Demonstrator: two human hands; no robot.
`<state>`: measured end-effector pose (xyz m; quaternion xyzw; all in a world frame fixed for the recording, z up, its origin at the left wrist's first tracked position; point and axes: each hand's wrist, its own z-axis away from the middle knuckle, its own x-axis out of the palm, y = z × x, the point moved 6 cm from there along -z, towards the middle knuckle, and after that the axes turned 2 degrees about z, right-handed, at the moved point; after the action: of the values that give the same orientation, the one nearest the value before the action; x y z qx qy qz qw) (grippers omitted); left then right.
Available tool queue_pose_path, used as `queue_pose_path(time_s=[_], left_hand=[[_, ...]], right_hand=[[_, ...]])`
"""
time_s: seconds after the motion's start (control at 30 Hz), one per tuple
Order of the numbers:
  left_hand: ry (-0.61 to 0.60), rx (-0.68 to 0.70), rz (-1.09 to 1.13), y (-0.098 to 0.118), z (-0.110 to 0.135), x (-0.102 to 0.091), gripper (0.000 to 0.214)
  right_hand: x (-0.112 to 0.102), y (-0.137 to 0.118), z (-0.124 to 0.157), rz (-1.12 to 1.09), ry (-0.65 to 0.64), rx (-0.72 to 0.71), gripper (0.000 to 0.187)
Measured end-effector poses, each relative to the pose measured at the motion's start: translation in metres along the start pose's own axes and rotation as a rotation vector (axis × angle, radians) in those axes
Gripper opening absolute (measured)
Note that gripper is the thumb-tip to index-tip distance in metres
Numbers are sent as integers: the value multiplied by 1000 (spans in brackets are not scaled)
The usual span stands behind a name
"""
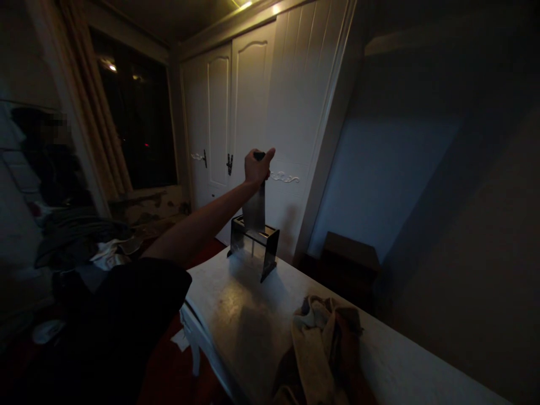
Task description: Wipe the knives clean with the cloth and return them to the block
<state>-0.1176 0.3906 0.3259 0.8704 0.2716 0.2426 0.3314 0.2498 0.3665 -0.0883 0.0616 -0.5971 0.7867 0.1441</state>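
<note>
My left hand (257, 167) reaches out from the left, its fingers wrapped round the black handle of a kitchen cleaver (253, 211). The broad blade points down, and its lower edge meets the top opening of a knife holder (250, 250). I cannot tell how far the blade sits inside. The holder has dark side panels and a shiny, see-through-looking front, and it stands upright on the white table (228, 292). My right hand is out of view.
A crumpled brown cloth (314, 343) lies on the near part of the table. White wardrobe doors (253, 95) rise behind. A dark box-like piece of furniture (352, 250) stands right of the table. Clothes (76, 236) are heaped at left, near the curtain (90, 95).
</note>
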Motion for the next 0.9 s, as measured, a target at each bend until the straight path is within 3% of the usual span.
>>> queue_pose_path(time_s=[0.17, 0.3, 0.43, 0.6, 0.73, 0.9], left_hand=[[7, -9, 1, -6, 4, 10, 33], [-8, -1, 54, -14, 3, 14, 32], [19, -20, 68, -19, 3, 14, 30], [35, -35, 100, -26, 3, 13, 29], [44, -42, 109, -32, 1, 14, 28], [7, -46, 129, -34, 3, 19, 27]], right_hand=[[-7, 11, -10, 9, 30, 66, 62], [-6, 23, -19, -41, -54, 61, 65], [-8, 30, -23, -43, -56, 86, 61], [-3, 21, -14, -41, -66, 121, 74], [-4, 9, -6, 7, 18, 95, 78], [-4, 11, -5, -30, 15, 96, 73]])
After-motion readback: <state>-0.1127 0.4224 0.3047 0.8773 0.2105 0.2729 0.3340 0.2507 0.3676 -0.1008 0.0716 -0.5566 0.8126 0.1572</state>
